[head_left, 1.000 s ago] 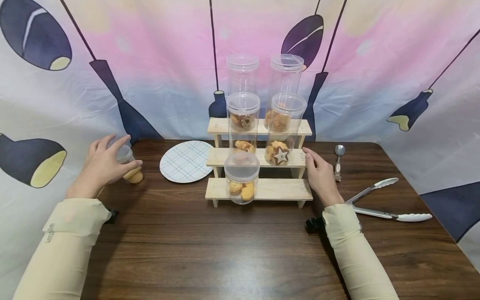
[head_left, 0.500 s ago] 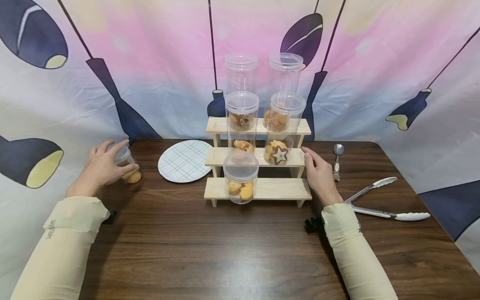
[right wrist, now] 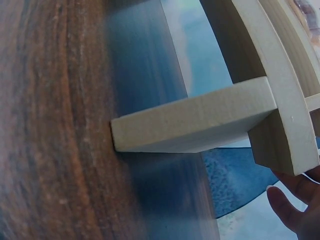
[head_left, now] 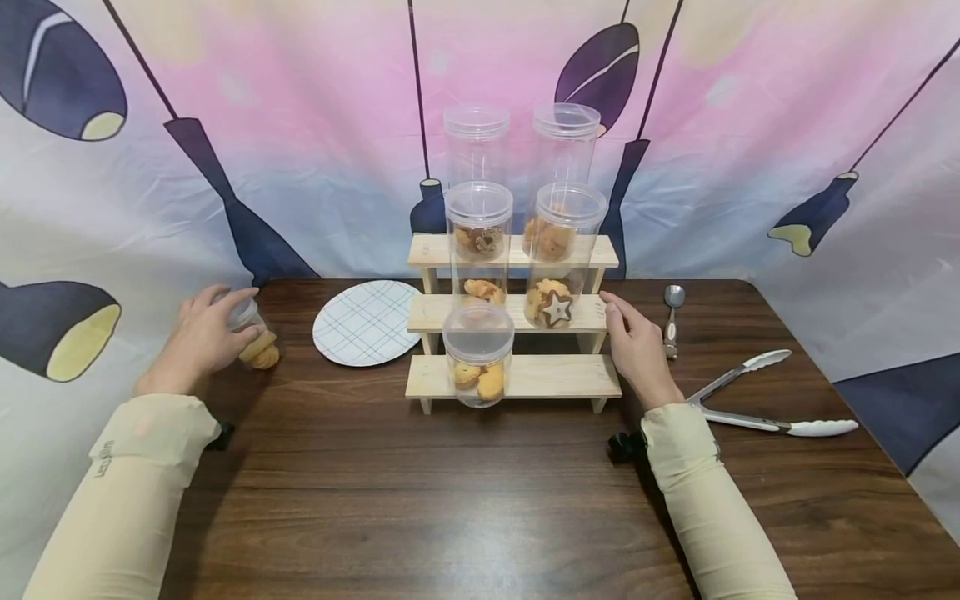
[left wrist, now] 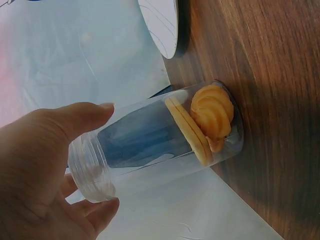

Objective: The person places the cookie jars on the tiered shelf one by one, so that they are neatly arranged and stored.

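At the table's left side, my left hand (head_left: 206, 333) grips a clear lidded jar (head_left: 261, 337) from above. In the left wrist view, the thumb lies on one side of the lid (left wrist: 92, 167) and the fingers on the other. Swirled cookies (left wrist: 212, 112) lie at the jar's bottom. My right hand (head_left: 641, 346) touches the right end of the middle step of a three-tier wooden stand (head_left: 555, 379), its thumb apart from the wood. On the stand are several clear jars of cookies; the front one (head_left: 478, 358) stands on the lowest step.
A white checked plate (head_left: 366, 323) lies between the left hand's jar and the stand. Right of the stand are a spoon (head_left: 672, 321) and spread tongs (head_left: 750, 417) with white tips. A patterned cloth (head_left: 337, 167) hangs behind the wooden table (head_left: 420, 500).
My left hand has lowered slightly and its fingers have drawn in around the jar's lid. The right hand keeps its place at the stand. The head view has shifted a little.
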### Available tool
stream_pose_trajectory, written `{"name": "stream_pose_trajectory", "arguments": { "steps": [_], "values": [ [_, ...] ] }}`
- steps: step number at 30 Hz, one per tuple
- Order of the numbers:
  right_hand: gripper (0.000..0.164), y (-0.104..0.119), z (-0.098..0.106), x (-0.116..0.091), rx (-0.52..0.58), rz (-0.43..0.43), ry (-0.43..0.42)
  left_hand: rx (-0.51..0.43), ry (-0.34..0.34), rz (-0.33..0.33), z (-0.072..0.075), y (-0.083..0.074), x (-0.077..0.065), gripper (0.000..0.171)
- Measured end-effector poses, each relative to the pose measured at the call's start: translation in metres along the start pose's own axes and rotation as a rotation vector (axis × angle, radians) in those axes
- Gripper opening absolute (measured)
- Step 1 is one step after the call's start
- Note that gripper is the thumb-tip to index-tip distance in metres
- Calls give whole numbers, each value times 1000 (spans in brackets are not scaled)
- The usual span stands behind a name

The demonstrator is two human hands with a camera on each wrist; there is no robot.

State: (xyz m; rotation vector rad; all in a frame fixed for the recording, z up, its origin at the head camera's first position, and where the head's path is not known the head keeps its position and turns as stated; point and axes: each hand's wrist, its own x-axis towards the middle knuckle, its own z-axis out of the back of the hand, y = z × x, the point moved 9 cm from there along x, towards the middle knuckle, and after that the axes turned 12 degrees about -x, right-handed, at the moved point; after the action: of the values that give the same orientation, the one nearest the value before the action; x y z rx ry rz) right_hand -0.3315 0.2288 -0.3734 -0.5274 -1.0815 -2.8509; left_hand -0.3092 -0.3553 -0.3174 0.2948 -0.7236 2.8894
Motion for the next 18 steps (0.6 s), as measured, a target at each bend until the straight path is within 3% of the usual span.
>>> {"name": "stream_pose_trajectory", "arguments": {
  "steps": [18],
  "values": [
    [51,0,1,0,-2,14,-11,-8,5,27,2,-1,-3,56]
  ]
}}
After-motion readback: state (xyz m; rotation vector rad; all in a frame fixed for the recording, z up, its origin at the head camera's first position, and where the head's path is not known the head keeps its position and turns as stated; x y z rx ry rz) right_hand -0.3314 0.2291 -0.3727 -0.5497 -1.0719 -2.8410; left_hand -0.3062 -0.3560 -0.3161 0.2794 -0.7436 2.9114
